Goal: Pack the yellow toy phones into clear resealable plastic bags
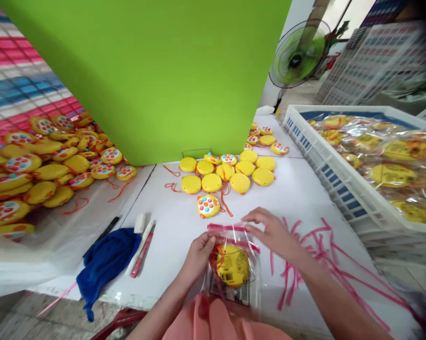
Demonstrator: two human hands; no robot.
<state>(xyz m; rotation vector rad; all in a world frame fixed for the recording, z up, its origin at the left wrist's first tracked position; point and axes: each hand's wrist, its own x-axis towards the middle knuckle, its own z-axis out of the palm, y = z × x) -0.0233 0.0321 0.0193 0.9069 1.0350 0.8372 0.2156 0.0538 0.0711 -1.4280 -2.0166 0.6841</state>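
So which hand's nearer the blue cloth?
Left. The left hand pinches the clear bag near its upper left, some way right of the blue cloth. The right hand is farther off, by the bag's upper right.

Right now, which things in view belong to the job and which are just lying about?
Likely job things:
clear bag, pinched by the left hand, right hand at its top
yellow toy inside
loose yellow toys
white crate of bagged toys

Apparently lying about:
blue cloth
slim red tool
pink strips, perhaps offcuts
fan
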